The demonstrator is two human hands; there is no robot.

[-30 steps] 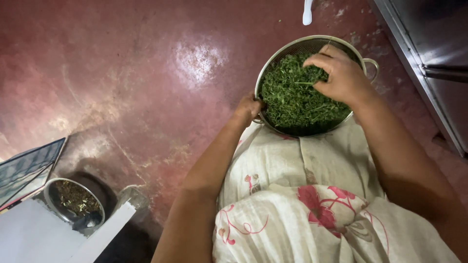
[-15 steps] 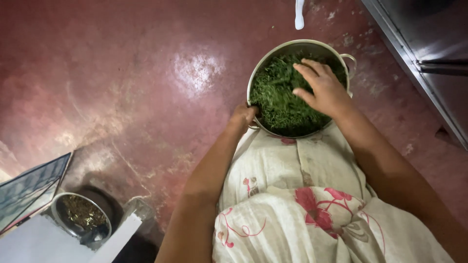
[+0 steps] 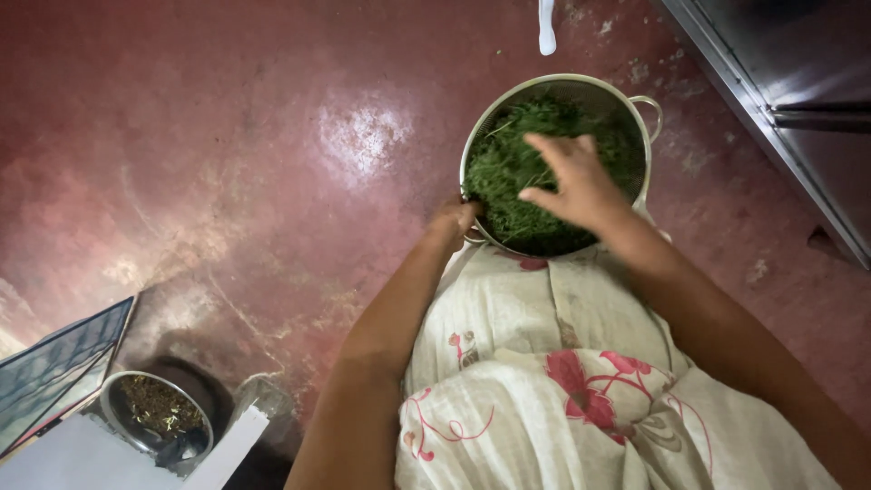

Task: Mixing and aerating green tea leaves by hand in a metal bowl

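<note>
One steel colander [image 3: 646, 102] w/ chopped greens [image 3: 508, 172] is sitting on the red floor [image 3: 227, 181] at approx 1 o'clock, plus one small steel bowl [image 3: 113, 419] at 8 o'clock. Left hand [image 3: 451, 222] is curling shut on the colander's near rim at its 7 o'clock. Right hand [image 3: 573, 181] is hovering over the greens, fingers spread open, gripping nothing, greens lying directly beneath it.

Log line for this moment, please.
left hand: grips colander rim | right hand: open, over chopped greens | colander: on red floor, against lap
</note>
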